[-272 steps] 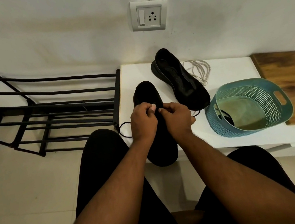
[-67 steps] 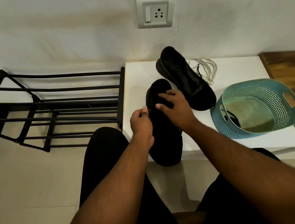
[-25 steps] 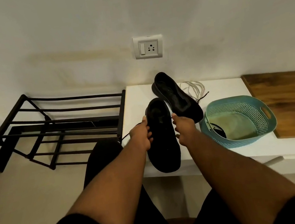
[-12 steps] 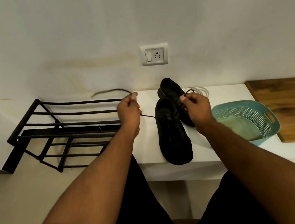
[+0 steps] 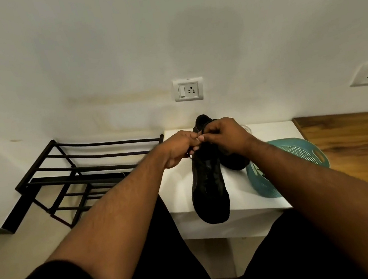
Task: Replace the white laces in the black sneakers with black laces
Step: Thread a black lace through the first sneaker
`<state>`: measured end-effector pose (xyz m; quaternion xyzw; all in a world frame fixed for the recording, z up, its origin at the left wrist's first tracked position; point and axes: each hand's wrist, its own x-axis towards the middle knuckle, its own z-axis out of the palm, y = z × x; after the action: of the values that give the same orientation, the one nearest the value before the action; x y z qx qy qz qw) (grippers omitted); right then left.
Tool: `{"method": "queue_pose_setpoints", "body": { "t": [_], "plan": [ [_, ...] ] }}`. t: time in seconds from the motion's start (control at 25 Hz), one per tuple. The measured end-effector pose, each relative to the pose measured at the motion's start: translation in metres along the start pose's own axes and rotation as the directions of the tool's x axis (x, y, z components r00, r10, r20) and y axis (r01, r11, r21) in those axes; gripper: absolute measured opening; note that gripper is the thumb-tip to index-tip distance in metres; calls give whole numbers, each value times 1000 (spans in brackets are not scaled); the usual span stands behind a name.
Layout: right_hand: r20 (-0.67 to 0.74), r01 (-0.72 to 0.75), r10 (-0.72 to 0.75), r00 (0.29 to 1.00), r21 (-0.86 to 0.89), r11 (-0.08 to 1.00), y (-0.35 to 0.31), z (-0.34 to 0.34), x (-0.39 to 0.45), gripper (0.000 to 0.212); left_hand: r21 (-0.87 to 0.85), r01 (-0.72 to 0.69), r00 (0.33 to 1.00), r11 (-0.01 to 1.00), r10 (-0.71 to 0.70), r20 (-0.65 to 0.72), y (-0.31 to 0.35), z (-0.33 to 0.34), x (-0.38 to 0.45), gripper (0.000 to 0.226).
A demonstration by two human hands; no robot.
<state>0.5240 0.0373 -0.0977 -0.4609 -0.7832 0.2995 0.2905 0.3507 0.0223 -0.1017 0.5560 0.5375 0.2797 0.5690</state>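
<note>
Both hands, left hand (image 5: 178,149) and right hand (image 5: 224,136), meet with curled fingers pinching the black lace (image 5: 191,155) above the near sneaker (image 5: 210,191).

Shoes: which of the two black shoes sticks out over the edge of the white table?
The nearer black sneaker, lying below both hands. Its near end overhangs the white table edge; the other black sneaker lies wholly on the table, farther back.

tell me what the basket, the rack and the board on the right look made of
Basket: teal plastic by the look, its wall a moulded grid of small holes with a cut-out handle.
Rack: probably metal, thin straight black bars with a matte painted finish.
Board: wood or a wood-look laminate, brown with streaked grain and a smooth, faintly glossy face; which of the two cannot be told.
</note>
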Motion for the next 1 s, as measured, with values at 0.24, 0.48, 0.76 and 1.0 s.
{"method": "queue_pose_setpoints", "body": {
  "t": [0.24, 0.48, 0.76, 1.0],
  "plan": [
    [-10, -157, 157, 988, -24, 987, 14, 8, -5, 21, 131, -218, 954, 967, 239, -183, -8, 5, -9, 18],
    [136, -349, 395, 909, -272, 897, 0, 5, 7, 27, 791, 40, 955, 610, 210, -210, -30, 29, 1, 56],
    [175, -294, 389, 904, -403, 866, 8, -17, 13, 21, 408, -109, 986, 907, 152, -74, -36, 33, -9, 28],
    [-119, -459, 515, 849, -650, 606, 81, -52, -10, 30, 529, 352, 934, 772, -254, -251, -95, -50, -18, 37]
  ]
}}
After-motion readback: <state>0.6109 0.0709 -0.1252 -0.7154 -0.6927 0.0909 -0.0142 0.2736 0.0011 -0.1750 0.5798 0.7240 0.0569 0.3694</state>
